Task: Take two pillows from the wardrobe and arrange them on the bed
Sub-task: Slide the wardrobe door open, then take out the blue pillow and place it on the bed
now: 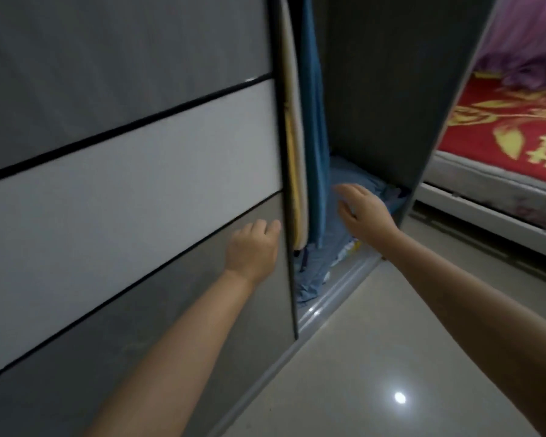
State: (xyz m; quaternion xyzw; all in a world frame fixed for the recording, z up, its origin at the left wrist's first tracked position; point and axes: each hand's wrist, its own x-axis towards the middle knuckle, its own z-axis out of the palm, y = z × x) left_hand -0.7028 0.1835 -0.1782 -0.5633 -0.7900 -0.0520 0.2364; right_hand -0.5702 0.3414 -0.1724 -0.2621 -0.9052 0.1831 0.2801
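Note:
The wardrobe's sliding door (pixel 133 171), grey with a white band, stands partly slid aside, leaving a narrow gap. My left hand (pixel 252 247) rests on the door's edge with its fingers curled around it. My right hand (pixel 363 209) reaches into the gap with its fingers spread, holding nothing, just above a pile of blue fabric (pixel 328 247) on the wardrobe floor. Whether that pile contains pillows I cannot tell. The bed (pixel 501 137) with a red and gold cover lies at the right.
A cream garment (pixel 293 152) and a blue garment (pixel 312 121) hang inside the opening. The wardrobe's dark side panel (pixel 391 89) bounds the gap on the right. A metal door track (pixel 338 294) runs along the glossy tiled floor (pixel 391 357). Purple fabric (pixel 524 42) hangs over the bed.

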